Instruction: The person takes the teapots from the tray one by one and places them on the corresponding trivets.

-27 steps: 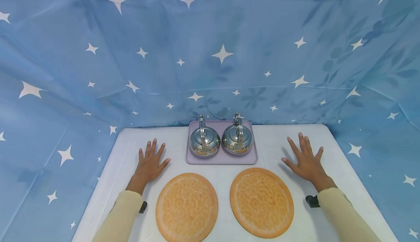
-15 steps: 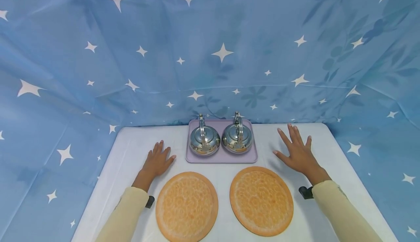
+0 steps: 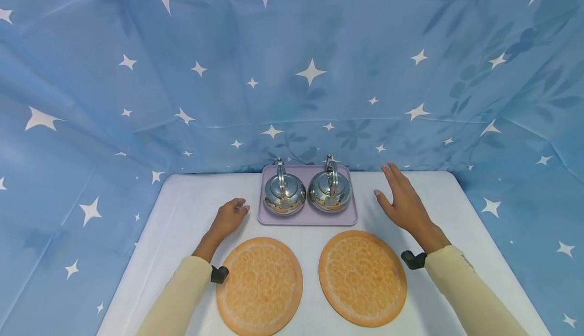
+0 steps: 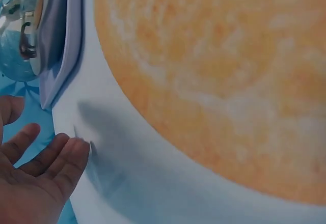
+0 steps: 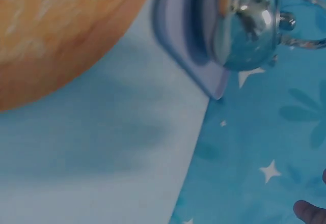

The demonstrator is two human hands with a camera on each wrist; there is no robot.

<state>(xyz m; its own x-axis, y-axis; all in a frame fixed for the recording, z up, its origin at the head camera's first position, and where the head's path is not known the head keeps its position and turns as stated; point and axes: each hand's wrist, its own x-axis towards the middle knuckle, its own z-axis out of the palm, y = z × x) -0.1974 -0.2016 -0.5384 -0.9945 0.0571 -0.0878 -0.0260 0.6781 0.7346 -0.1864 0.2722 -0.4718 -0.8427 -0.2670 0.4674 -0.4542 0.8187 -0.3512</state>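
Two shiny metal teapots, a left one (image 3: pixel 285 198) and a right one (image 3: pixel 330 194), stand side by side on a lilac tray (image 3: pixel 308 219) at the table's back. Their arched handles point up. My left hand (image 3: pixel 229 218) hovers left of the tray, fingers loosely bent, holding nothing; the left wrist view shows its fingers relaxed and apart from the tray. Right of the tray my right hand (image 3: pixel 403 205) is raised with fingers extended and thumb apart, touching nothing. Only a fingertip or two of it shows in the right wrist view.
Two round mats that look like flatbread, a left one (image 3: pixel 260 285) and a right one (image 3: pixel 362 277), lie on the white table (image 3: pixel 310 275) in front of the tray. A blue star-patterned cloth (image 3: pixel 292 98) hangs close behind the table's back edge.
Both hands have moved inward toward the tray, the right one also farther back. The left fingers went from spread to loosely bent; the right fingers drew closer together. Teapots, tray and mats stay put.
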